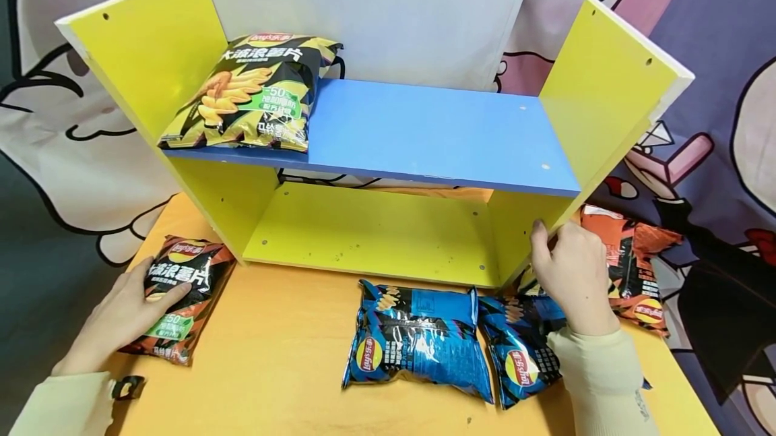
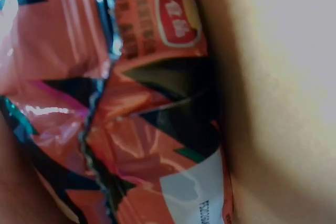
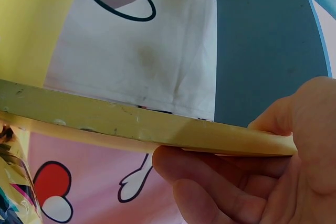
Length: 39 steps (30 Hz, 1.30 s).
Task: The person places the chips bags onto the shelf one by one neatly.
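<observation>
As the shelf unit (image 1: 388, 119) stood on the orange table (image 1: 285, 341), its left side panel (image 1: 151, 52) came between the lower compartment (image 1: 376, 230) and the orange-and-black bag (image 1: 188, 264), just outside it. Yellow-and-black bag (image 1: 248, 96) sat at the upper board's (image 1: 436, 139) left end; two blue bags (image 1: 418, 348) lay in front, toward the right. Orange-and-black bag's long axis ran roughly away from the person, far end angled right. Left hand (image 1: 124, 315), the nearer, clamped it: thumb across front, fingers round its left edge. Right hand (image 1: 576, 274) gripped the right side panel (image 1: 612, 79).

The left hand (image 1: 118, 318) hides part of its orange chip bag (image 1: 184, 325).
</observation>
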### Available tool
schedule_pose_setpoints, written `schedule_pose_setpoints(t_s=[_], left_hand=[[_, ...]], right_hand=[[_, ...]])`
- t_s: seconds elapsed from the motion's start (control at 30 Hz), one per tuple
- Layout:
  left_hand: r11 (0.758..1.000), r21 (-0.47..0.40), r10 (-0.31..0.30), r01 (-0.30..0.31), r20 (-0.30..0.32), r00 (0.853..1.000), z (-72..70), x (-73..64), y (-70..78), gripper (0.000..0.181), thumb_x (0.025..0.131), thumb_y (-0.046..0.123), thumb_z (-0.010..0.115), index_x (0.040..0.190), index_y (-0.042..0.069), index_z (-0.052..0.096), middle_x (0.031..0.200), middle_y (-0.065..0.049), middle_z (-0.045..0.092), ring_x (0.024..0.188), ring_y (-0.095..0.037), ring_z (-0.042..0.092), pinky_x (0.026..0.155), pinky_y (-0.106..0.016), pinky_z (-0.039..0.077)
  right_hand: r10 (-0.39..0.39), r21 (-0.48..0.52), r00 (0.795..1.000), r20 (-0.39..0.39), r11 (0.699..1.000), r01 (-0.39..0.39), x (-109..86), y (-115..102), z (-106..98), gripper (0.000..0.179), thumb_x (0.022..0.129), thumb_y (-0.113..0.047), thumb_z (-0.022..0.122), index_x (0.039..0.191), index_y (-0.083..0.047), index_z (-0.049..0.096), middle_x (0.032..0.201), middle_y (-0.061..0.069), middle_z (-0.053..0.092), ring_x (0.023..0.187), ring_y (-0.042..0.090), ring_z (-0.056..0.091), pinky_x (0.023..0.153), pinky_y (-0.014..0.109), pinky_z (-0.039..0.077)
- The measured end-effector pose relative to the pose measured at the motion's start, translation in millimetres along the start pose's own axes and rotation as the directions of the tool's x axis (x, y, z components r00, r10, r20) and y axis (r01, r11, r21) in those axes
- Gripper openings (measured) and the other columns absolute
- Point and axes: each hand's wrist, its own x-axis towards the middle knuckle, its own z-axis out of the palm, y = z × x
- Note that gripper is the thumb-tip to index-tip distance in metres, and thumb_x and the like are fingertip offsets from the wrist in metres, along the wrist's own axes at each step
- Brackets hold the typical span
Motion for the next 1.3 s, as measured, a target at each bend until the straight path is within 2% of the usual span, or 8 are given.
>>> schedule_pose_setpoints(t_s=[0.37,0.63,0.87,1.03,1.3], left_hand=[[1.0,0.022,-0.015,0.015,0.01,1.0,-0.6,2.7,-5.7,0.116,0.095,0.072,0.052,0.16,-0.011,0.005,0.153,-0.048,0.023,0.129,-0.069,0.031,0.093,-0.081,0.033],[1.0,0.007,-0.012,0.012,0.016,1.0,-1.4,2.6,-6.9,0.113,0.095,0.072,0.053,0.161,-0.009,0.008,0.152,-0.047,0.027,0.126,-0.068,0.036,0.089,-0.08,0.036],[0.999,-0.017,-0.039,0.039,0.035,0.999,-4.0,1.0,-7.2,0.115,0.094,0.072,0.054,0.161,-0.007,0.005,0.151,-0.047,0.028,0.125,-0.068,0.037,0.087,-0.079,0.036],[0.999,-0.014,-0.043,0.043,0.033,0.999,-4.1,0.5,-8.2,0.115,0.094,0.073,0.054,0.162,-0.006,0.006,0.148,-0.046,0.032,0.12,-0.066,0.042,0.084,-0.077,0.039],[0.998,-0.019,-0.063,0.063,0.021,0.998,-2.5,-0.6,-11.3,0.115,0.095,0.073,0.052,0.161,-0.008,0.003,0.148,-0.05,0.029,0.12,-0.069,0.039,0.085,-0.079,0.038]], right_hand=[[-0.003,-0.004,1.0,-0.008,1.0,0.003,0.2,1,0,0.049,0.103,-0.021,0.052,0.056,-0.012,0.045,0.046,0.002,0.039,0.038,0.015,0.032,0.035,0.027,0.023],[-0.001,-0.004,1.0,-0.003,1.0,0.0,0.3,1,0,0.048,0.104,-0.021,0.052,0.056,-0.012,0.046,0.046,0.002,0.04,0.038,0.015,0.033,0.035,0.028,0.024],[0.001,0.0,1.0,0.007,1.0,-0.001,0.6,2,0,0.047,0.104,-0.022,0.052,0.058,-0.012,0.048,0.047,0.003,0.041,0.039,0.015,0.034,0.035,0.028,0.024],[0.003,0.001,1.0,0.009,1.0,-0.003,0.4,2,1,0.047,0.104,-0.023,0.052,0.058,-0.012,0.048,0.046,0.003,0.042,0.039,0.015,0.034,0.035,0.028,0.025],[0.007,0.004,1.0,0.011,1.0,-0.007,0.1,1,0,0.049,0.104,-0.023,0.051,0.056,-0.012,0.047,0.046,0.002,0.041,0.038,0.015,0.033,0.035,0.028,0.024]])
